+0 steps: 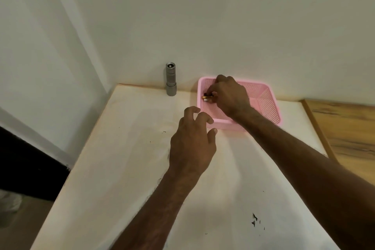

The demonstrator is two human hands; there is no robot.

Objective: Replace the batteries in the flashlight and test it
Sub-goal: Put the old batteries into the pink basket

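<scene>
Reaching into the pink basket (267, 105) at the centre right of the frame, the right hand (229, 95) closes its fingers (213, 92) on batteries (207, 97) at the left side of the basket. How many batteries are there cannot be told; a gold and black body and a pale metal end show. The left hand (192, 144) is in the middle of the frame, over the tabletop (121, 168), just beside the near left corner of the basket. Its fingers are spread and curled and grip nothing. Whether they touch the basket cannot be told.

The flashlight (170, 79) stands upright at the far edge of the tabletop, close to the wall (203, 16), left of the basket and apart from it. It is grey metal. A wooden surface (345, 126) lies at the right edge of the frame.
</scene>
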